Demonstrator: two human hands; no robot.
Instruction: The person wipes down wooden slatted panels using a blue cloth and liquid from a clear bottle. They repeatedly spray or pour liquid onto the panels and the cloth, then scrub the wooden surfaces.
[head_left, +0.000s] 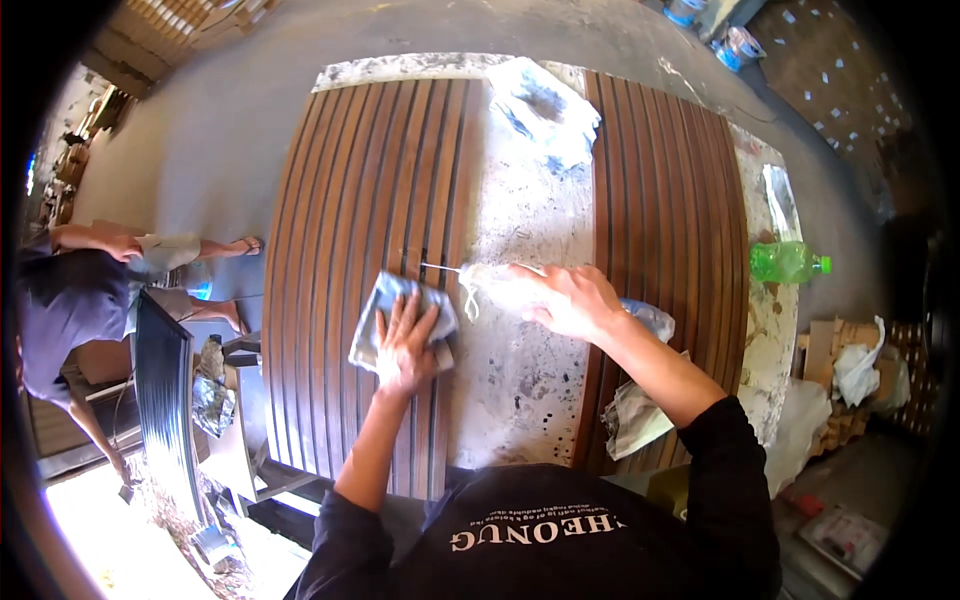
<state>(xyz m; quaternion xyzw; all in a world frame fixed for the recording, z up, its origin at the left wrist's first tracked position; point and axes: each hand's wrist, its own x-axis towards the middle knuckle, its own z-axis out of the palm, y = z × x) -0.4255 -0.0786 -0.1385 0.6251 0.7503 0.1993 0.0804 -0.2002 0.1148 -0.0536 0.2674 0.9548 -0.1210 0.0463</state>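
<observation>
My left hand (pixel 405 345) lies with its fingers spread on a folded grey-blue cloth (pixel 372 318). The cloth rests on a brown slatted wood panel (pixel 340 200). My right hand (pixel 580 303) grips a whitish squeeze bottle (pixel 500 287), tilted over the pale strip of worktable between the panels. From the bottle a thin tip points left toward the first panel, and some white strand hangs by its neck. Glare washes out the bottle's outline. Beneath my right forearm runs a second slatted panel (pixel 660 180).
A crumpled white plastic bag (pixel 545 115) lies on the paint-stained worktable (pixel 520 220) at the far side. On the right are a green bottle (pixel 783 263) and a pale cloth (pixel 640 420). At left a person (pixel 75 310) stands beside a dark ribbed panel (pixel 168 400).
</observation>
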